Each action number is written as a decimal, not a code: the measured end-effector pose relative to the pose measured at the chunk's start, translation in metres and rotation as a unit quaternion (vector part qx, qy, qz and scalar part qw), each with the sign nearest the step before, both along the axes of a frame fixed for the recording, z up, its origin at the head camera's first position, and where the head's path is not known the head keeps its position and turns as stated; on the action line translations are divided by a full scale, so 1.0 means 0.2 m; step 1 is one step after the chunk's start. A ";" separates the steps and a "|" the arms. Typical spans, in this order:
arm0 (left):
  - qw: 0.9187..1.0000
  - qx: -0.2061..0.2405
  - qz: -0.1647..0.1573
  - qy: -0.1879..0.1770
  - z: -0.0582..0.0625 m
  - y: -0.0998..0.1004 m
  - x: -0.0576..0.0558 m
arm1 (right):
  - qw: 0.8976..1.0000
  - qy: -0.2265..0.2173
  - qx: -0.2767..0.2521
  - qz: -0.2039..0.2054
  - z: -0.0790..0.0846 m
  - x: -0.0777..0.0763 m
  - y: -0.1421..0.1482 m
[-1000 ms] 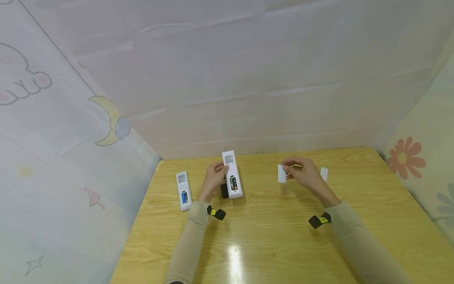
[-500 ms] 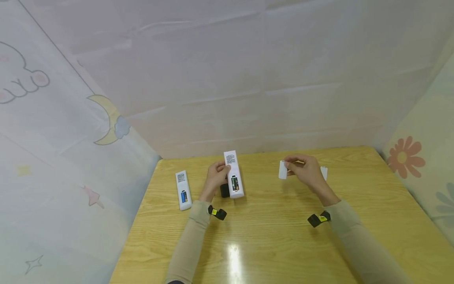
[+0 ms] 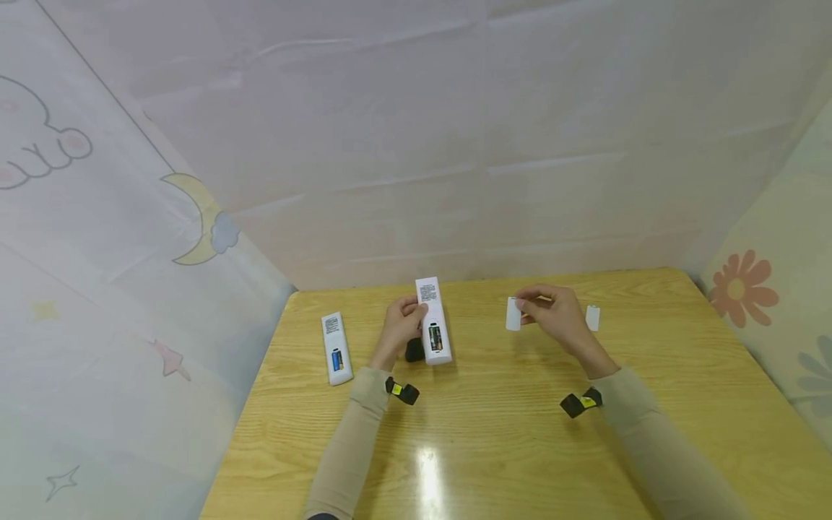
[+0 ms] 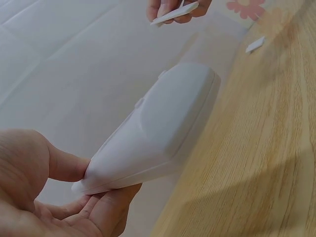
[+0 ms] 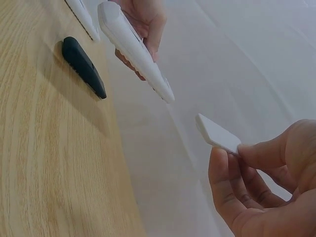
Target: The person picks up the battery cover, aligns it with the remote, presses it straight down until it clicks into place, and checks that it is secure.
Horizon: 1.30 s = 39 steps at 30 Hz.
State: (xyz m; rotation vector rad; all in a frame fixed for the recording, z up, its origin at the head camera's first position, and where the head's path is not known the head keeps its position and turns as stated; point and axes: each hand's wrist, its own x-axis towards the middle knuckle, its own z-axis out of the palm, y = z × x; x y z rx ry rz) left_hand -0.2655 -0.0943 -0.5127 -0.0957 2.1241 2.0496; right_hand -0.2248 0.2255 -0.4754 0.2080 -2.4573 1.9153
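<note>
My left hand (image 3: 399, 326) pinches a white remote control (image 3: 430, 307) by its side, thumb on the back face. The remote is held over the table with its open battery compartment facing up, and batteries (image 3: 435, 337) show inside. To the right, my right hand (image 3: 555, 318) pinches a small white battery cover (image 3: 513, 314) between thumb and fingers, apart from the remote. In the right wrist view the cover (image 5: 219, 134) is tilted, with the thumb and fingertips at its edge. The left wrist view shows the rounded end of the remote (image 4: 168, 113).
Another white remote (image 3: 336, 350) lies at the left, its compartment uncovered with a blue battery showing. A black remote (image 5: 83, 66) lies on the table (image 3: 494, 433) under the held one. A second white cover (image 3: 593, 318) lies beyond the right hand. Fabric walls border the table.
My left hand has moved slightly to the right with the white remote. The right hand with the cover rose a little, then shifted back slightly left and down.
</note>
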 end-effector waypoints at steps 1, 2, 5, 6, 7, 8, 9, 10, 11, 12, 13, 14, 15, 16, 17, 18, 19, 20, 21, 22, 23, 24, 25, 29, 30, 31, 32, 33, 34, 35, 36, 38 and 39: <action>1.000 0.002 -0.001 -0.001 0.00 0.00 0.00 | 1.000 0.000 0.001 0.000 0.00 0.00 0.00; 1.000 0.003 -0.003 -0.002 0.00 0.01 0.00 | 1.000 0.000 0.001 0.000 0.00 0.00 0.00; 1.000 0.006 -0.006 -0.005 0.00 0.01 0.01 | 1.000 0.000 0.003 0.000 0.00 0.00 -0.01; 1.000 0.006 -0.007 -0.005 0.00 0.02 0.00 | 1.000 0.000 0.003 0.000 0.00 0.00 -0.01; 1.000 0.007 -0.008 -0.005 0.00 0.02 0.00 | 1.000 0.001 0.003 0.001 0.00 0.00 -0.01; 1.000 0.007 -0.010 -0.003 0.00 0.02 0.01 | 1.000 0.003 0.004 0.002 0.00 0.00 -0.01; 1.000 0.008 -0.012 -0.002 0.01 0.02 0.01 | 1.000 0.005 0.004 0.003 -0.01 0.00 -0.01; 1.000 0.008 -0.014 -0.002 0.01 0.02 0.01 | 1.000 0.007 0.004 0.004 -0.01 0.00 -0.02; 1.000 0.009 -0.016 0.000 0.01 0.03 0.01 | 1.000 0.009 0.003 0.004 -0.01 0.00 -0.02; 1.000 0.009 -0.018 0.001 0.01 0.03 0.01 | 1.000 0.011 0.003 0.005 -0.01 0.00 -0.02; 1.000 0.009 -0.020 0.002 0.02 0.03 0.01 | 1.000 0.013 0.004 0.005 -0.01 0.00 -0.02; 1.000 0.009 -0.022 0.003 0.02 0.03 0.02 | 1.000 0.015 0.004 0.006 -0.01 0.00 -0.02; 1.000 0.008 -0.023 0.003 0.02 0.03 0.01 | 1.000 0.016 0.003 0.007 -0.01 0.00 -0.02; 1.000 0.008 -0.024 0.004 0.02 0.04 0.01 | 1.000 0.018 0.003 0.008 -0.01 -0.01 -0.03; 1.000 0.007 -0.025 0.005 0.02 0.04 0.02 | 1.000 0.020 0.003 0.009 -0.01 -0.01 -0.03; 1.000 0.005 -0.025 0.005 0.02 0.04 0.01 | 1.000 0.020 0.002 0.009 -0.01 -0.01 -0.03; 1.000 0.005 -0.026 0.005 0.02 0.04 0.01 | 1.000 0.021 0.001 0.010 -0.01 -0.01 -0.03; 1.000 0.005 -0.027 0.005 0.02 0.04 0.01 | 1.000 0.022 0.001 0.010 0.00 -0.01 -0.04; 1.000 0.005 -0.027 0.006 0.02 0.04 0.01 | 1.000 0.023 0.001 0.011 0.00 0.00 -0.04; 1.000 0.005 -0.027 0.005 0.02 0.05 0.01 | 1.000 0.023 0.001 0.011 0.00 0.00 -0.04; 1.000 0.006 -0.027 0.004 0.01 0.05 0.01 | 1.000 0.023 0.000 0.013 0.00 0.00 -0.04; 1.000 0.006 -0.027 0.003 0.01 0.05 0.01 | 1.000 0.024 0.000 0.014 0.00 0.00 -0.05; 1.000 0.007 -0.026 0.004 0.01 0.05 0.01 | 1.000 0.024 0.001 0.015 0.00 0.00 -0.05; 1.000 0.009 -0.024 0.004 0.01 0.05 0.01 | 1.000 0.022 -0.004 0.017 0.00 0.00 -0.05; 1.000 0.009 -0.024 0.005 0.01 0.05 0.01 | 1.000 0.022 -0.006 0.017 0.00 0.00 -0.06; 1.000 0.010 -0.023 0.005 0.01 0.05 0.00 | 1.000 0.023 -0.006 0.018 -0.01 0.00 -0.06; 1.000 0.011 -0.023 0.005 0.01 0.05 0.00 | 1.000 0.023 -0.009 0.019 -0.01 0.00 -0.06; 1.000 0.011 -0.022 0.004 0.01 0.05 0.00 | 0.999 0.024 -0.012 0.019 -0.01 0.00 -0.06; 1.000 0.011 -0.021 0.002 0.01 0.05 0.00 | 0.999 0.023 -0.015 0.018 -0.01 0.00 -0.06; 1.000 0.011 -0.021 0.001 0.01 0.05 0.00 | 0.999 0.023 -0.017 0.018 -0.01 0.00 -0.07; 1.000 0.011 -0.020 0.000 0.01 0.05 0.00 | 0.999 0.023 -0.017 0.019 -0.01 0.00 -0.07; 1.000 0.011 -0.019 -0.005 0.01 0.05 0.01 | 0.999 0.020 -0.022 0.019 0.00 0.00 -0.08; 1.000 0.010 -0.019 -0.006 0.01 0.05 0.01 | 0.999 0.020 -0.022 0.019 0.00 0.01 -0.08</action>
